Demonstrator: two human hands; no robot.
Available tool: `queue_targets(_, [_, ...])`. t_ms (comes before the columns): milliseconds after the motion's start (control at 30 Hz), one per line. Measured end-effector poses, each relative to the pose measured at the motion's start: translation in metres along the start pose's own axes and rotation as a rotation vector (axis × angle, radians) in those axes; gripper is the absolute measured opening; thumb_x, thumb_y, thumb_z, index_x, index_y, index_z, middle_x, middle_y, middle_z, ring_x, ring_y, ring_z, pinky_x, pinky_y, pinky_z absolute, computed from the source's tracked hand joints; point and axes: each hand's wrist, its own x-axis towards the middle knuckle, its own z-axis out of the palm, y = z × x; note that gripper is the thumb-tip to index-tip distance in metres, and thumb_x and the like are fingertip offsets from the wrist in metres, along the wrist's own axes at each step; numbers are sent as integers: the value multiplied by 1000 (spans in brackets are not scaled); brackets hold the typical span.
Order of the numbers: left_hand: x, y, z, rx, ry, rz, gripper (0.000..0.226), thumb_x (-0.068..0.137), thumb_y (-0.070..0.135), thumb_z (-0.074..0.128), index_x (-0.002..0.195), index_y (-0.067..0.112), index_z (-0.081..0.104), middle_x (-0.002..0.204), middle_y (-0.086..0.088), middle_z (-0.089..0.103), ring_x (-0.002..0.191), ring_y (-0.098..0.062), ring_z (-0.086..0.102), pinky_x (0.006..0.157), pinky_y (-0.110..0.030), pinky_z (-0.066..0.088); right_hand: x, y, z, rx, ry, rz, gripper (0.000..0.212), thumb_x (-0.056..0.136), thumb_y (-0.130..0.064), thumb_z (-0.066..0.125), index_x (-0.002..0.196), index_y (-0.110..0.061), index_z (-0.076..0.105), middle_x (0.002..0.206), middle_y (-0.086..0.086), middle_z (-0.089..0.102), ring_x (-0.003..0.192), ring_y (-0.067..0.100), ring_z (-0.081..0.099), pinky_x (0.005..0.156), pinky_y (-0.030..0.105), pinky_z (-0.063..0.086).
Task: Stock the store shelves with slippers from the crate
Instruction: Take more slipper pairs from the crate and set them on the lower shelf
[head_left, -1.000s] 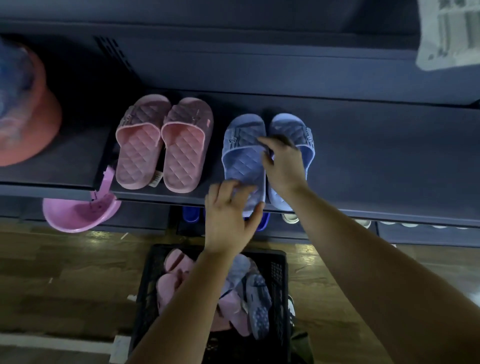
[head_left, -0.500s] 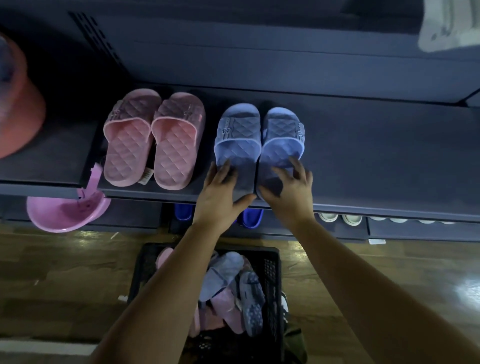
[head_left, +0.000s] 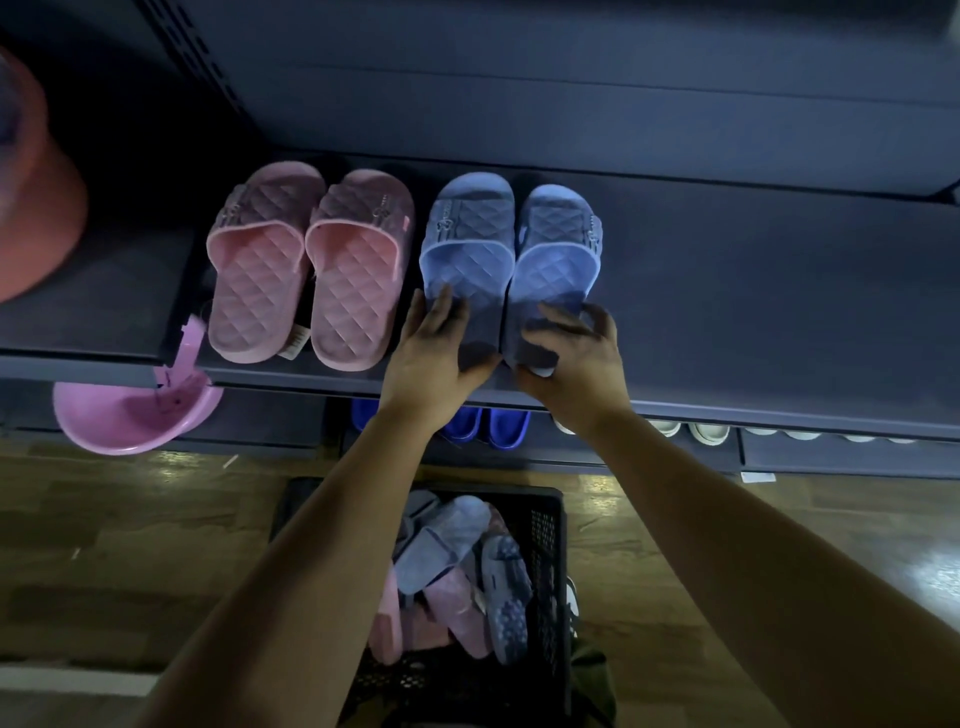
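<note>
Blue slippers (head_left: 556, 260) lie heel-first at the shelf (head_left: 753, 312) front edge — left hand (head_left: 434, 358) flat on one heel, right hand (head_left: 576, 364) curled round the other.

Slippers (head_left: 467, 234) on shelf (head_left: 753, 291) (crate (head_left: 548, 525) below)

Bare shelf (head_left: 779, 322) surface lies open right of the blue slippers (head_left: 467, 244); the pink slippers (head_left: 260, 270) stand just beside them on the left, closing that side. Below, the black crate (head_left: 550, 519) of slippers occupies the floor (head_left: 130, 545) before the shelf edge.
</note>
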Motion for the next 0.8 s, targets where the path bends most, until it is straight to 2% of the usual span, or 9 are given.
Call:
queue_targets(100, [2,-4,0,17,-8,7,71,87,44,60,144,8,37,157,-8,20,144,-39,11,114,-42,19,0,3,2,-6,-34,23,33,69,-22,79,100,-13,71,123,9,63,127,29,30,106,50,34])
queue_targets(167, [4,-8,1,52,-5,9,71,88,46,58,145,8,36,157,-9,19,144,-40,10,116,-39,10,-1,5,5,-15,-75,29,33,71,-25,77,102,-15,71,126,5,61,130,39,33,110,40,28])
queue_targets(267, [3,-11,0,53,-17,-12,73,90,49,53,147,11,31,159,-7,14,145,-37,5,118,-38,5,-3,7,8,-44,-96,18,34,74,-30,75,105,-18,69,128,2,60,130,40,37,107,29,22])
queue_targets(367, [-8,-12,-3,53,-2,36,69,93,45,50,148,9,29,158,-7,16,145,-37,5,118,-39,6,-3,3,11,-101,-137,24,33,79,-32,69,110,-21,66,131,2,58,129,37,41,111,34,21])
queue_targets(433, [-20,-16,-6,29,-9,75,64,96,39,48,147,7,29,158,-8,16,145,-35,6,117,-38,7,-12,-7,13,-135,-98,47,31,78,-30,63,107,-20,66,124,4,60,119,41,44,100,44,37])
queue_targets(533, [-49,-23,-8,-72,-40,117,58,98,33,47,148,9,28,158,-5,15,146,-29,9,116,-34,14,-42,-23,15,-109,68,52,28,77,-27,56,100,-17,68,105,11,60,97,39,50,84,39,42])
queue_targets(633, [-86,-36,-7,-111,15,215,49,96,23,50,143,10,40,155,-6,28,140,-25,30,107,-33,33,-82,-31,26,-6,141,160,23,77,-14,59,99,-10,66,98,14,57,92,36,52,79,32,37])
queue_targets(700, [-111,-49,1,-97,93,272,42,94,19,51,134,8,52,143,-11,45,127,-30,47,100,-36,42,-111,-32,44,32,120,207,21,78,-12,57,97,-8,65,96,15,58,91,37,54,77,34,41])
queue_targets(800, [-151,-79,28,-82,110,252,34,92,21,49,120,7,62,119,-13,59,104,-32,58,89,-41,50,-158,-26,85,52,-36,311,22,78,-8,58,99,-7,66,101,16,58,94,38,55,77,38,46])
